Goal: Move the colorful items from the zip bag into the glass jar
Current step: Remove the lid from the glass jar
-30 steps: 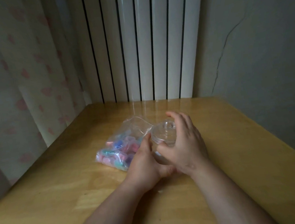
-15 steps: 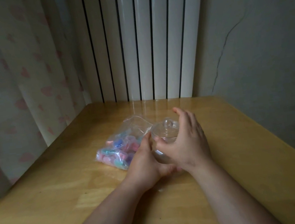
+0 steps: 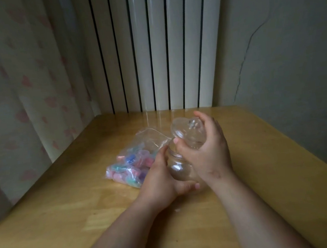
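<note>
Lid (image 3: 188, 133), on the jar (image 3: 179, 168) a moment ago, now tilts above it in the curled right hand (image 3: 209, 155); left hand (image 3: 159, 181) grips jar on table (image 3: 67, 216); bag (image 3: 150, 137) of colorful items (image 3: 130, 164) lies just left.

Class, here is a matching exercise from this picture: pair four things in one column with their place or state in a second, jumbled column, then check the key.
1 glass lid
2 glass jar
3 zip bag
4 colorful items

A lies on the table
B inside the bag
C gripped by the left hand
D held off the jar, tilted, in the right hand

Pairs: 1-D, 2-C, 3-A, 4-B
</note>
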A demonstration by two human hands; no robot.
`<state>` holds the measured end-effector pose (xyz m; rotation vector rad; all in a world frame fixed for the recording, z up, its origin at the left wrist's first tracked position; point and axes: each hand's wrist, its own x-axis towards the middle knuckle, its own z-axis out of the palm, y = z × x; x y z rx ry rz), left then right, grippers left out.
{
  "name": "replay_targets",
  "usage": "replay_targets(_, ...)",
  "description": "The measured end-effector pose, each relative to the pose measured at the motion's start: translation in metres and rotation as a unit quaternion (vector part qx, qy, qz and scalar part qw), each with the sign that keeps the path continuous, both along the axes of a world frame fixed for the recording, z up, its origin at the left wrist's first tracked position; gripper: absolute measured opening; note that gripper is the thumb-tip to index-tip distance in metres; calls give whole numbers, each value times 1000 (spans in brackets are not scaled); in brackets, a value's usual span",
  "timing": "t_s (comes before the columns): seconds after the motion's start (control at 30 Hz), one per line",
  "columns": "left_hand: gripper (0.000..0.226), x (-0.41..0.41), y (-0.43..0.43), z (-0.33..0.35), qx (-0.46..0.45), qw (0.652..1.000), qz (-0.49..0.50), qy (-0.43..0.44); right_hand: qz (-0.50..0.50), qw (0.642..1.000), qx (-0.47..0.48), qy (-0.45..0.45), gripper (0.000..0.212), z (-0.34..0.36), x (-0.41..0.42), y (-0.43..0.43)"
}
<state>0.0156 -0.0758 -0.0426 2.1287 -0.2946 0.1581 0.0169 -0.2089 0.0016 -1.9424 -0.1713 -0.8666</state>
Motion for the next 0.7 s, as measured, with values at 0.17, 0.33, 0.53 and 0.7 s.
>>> replay_targets(0.17, 132, -2, -3, 0, -26, 999, 16, -12, -40, 981, 184, 45, 62, 4, 4, -14)
replay_targets(0.33, 136, 0, -3, -1, -4, 999, 50, -19, -82, 972, 177, 134, 45, -23, 34, -30)
replay_targets(0.53, 141, -1, -3, 4, 54, 996, 64, -30, -107, 967, 8, 229, 30, -51, 53, -41)
replay_targets(0.7, 146, -6, -5, 10, 81, 993, 81, -3, -115, 929, -160, 312, 39, -55, 48, -42)
